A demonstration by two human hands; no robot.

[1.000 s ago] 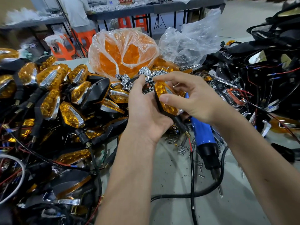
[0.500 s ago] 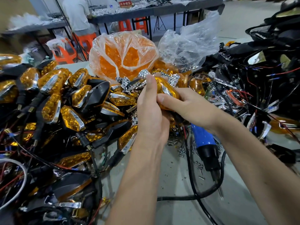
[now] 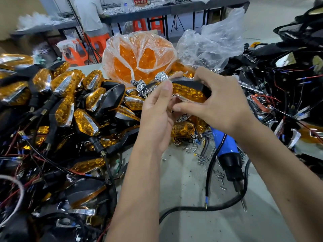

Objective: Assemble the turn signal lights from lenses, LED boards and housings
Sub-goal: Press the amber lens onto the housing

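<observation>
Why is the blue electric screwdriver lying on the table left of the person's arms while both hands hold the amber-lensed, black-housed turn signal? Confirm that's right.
Not quite. The head view shows the blue electric screwdriver lying between the arms, under the right hand; both hands, left hand included, hold the amber-lensed turn signal.

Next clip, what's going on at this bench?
A person is assembling a turn signal: the right hand grips an amber-lensed light in a black plastic housing, while the left hand steadies its end with thumb and fingers. A heap of finished amber lights lies to the left. A blue electric screwdriver rests among loose screws on the table.
</observation>
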